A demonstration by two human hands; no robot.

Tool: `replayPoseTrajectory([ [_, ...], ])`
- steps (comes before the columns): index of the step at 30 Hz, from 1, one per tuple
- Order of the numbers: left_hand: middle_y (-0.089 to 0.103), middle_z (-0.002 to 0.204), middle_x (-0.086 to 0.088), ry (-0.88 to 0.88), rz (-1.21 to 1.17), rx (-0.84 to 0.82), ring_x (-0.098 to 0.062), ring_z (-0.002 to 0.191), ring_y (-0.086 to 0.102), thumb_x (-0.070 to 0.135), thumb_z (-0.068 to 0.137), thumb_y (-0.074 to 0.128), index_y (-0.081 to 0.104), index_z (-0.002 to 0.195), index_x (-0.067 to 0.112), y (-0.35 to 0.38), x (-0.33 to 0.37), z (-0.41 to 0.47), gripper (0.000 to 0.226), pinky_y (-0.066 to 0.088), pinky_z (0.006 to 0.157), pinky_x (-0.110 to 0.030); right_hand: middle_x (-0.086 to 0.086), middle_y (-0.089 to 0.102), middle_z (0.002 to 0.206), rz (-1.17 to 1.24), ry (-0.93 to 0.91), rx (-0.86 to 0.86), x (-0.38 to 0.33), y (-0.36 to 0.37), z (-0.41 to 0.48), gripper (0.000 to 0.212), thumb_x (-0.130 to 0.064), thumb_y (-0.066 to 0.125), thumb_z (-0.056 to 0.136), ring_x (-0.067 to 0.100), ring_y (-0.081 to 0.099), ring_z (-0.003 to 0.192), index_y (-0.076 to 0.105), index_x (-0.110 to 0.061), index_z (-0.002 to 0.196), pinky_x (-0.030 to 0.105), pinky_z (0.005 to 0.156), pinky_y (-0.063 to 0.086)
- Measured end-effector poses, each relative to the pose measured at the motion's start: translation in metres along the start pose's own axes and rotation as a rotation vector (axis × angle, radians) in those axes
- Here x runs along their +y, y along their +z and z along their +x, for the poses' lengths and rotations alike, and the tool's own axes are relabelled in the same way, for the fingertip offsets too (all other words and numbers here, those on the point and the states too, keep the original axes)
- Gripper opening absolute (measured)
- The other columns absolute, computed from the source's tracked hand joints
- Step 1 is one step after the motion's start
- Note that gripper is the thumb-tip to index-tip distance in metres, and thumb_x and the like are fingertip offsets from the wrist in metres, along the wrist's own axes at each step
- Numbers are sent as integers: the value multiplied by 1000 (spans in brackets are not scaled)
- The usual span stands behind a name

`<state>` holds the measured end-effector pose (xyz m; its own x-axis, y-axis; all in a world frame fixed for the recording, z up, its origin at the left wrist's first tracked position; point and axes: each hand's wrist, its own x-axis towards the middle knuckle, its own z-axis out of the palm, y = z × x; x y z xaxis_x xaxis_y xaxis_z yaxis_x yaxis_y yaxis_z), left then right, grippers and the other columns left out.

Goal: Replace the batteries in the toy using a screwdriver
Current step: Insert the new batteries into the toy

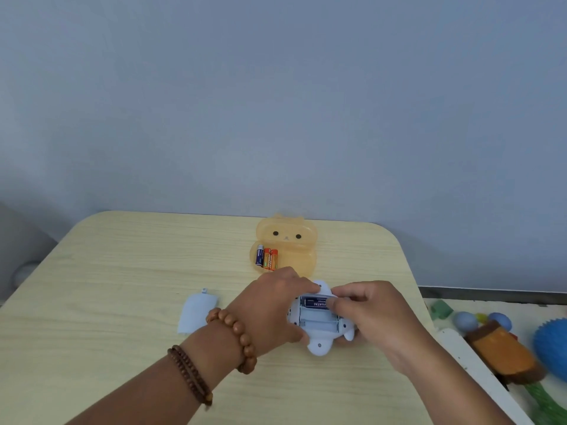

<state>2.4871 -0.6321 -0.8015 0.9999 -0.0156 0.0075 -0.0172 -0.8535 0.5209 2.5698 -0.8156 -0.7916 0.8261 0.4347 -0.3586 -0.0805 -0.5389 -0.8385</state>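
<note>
A pale blue toy (319, 342) lies belly-up on the wooden table (122, 271), its battery bay uncovered. One dark blue battery (316, 302) sits in the far slot; the nearer slots look bare. My left hand (273, 305) grips the toy's left side. My right hand (365, 308) pinches the right end of that battery. The pale blue battery cover (196, 312) rests on the table to the left. No screwdriver is in sight.
An orange translucent bear-shaped box (302, 259) stands open behind the toy, holding one blue battery (260, 254) and two orange batteries (271, 259). Right of the table, plush and rubber toys (503, 348) lie on a lower white surface. A grey wall is behind.
</note>
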Motion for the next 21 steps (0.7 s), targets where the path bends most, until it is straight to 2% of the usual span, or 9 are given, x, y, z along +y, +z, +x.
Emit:
replayPoseTrajectory([
  [3,52,117,10,-1,32,-1,-9,103,51,34,70,84,52,135,32,0,1,1,73,48,90,-29,6,76,67,-47,15,34,-5,3,4,10,-16,74,80,19,66,51,80,-24,81,33,59,53],
  [7,51,118,9,1,39,-11,-8,103,50,34,71,84,50,136,31,0,2,0,73,47,91,-27,0,73,64,-84,38,32,-9,2,8,13,-18,78,79,17,66,47,77,-19,92,26,50,49],
  [11,53,120,10,3,8,-92,-5,103,51,34,71,83,46,138,31,-11,-3,0,77,47,93,-26,5,75,65,-52,33,14,-5,4,5,8,-20,75,81,17,66,51,78,-21,88,29,58,50],
  [13,54,117,12,-40,-50,-118,-1,96,55,29,73,83,46,137,32,-26,-14,-3,74,49,88,-20,7,72,59,-41,4,-6,-3,6,0,5,-24,74,83,14,64,53,79,-23,85,30,60,47],
  [15,55,108,14,-109,-34,-68,0,89,57,25,78,80,53,127,34,-43,-28,-9,56,48,78,-13,15,72,64,-2,-27,-17,-3,7,-4,5,-26,74,84,13,61,54,79,-26,82,30,61,44],
  [17,56,102,13,-203,55,-65,-1,84,56,31,80,77,56,116,34,-52,-38,-15,42,44,74,-13,21,72,69,28,-45,-15,-4,7,-7,7,-26,74,85,14,60,55,79,-28,80,31,61,43],
  [19,58,100,12,-275,105,-147,-2,80,55,40,80,77,54,114,32,-52,-38,-17,42,40,70,-13,19,70,63,35,-53,0,-4,7,-9,8,-25,74,85,13,58,53,80,-28,80,30,60,41],
  [21,59,100,11,-311,135,-260,-5,84,57,42,78,76,51,119,29,-45,-33,-17,50,42,72,-17,17,69,58,41,-55,8,-4,7,-10,8,-26,74,85,13,58,53,80,-28,80,29,60,41],
])
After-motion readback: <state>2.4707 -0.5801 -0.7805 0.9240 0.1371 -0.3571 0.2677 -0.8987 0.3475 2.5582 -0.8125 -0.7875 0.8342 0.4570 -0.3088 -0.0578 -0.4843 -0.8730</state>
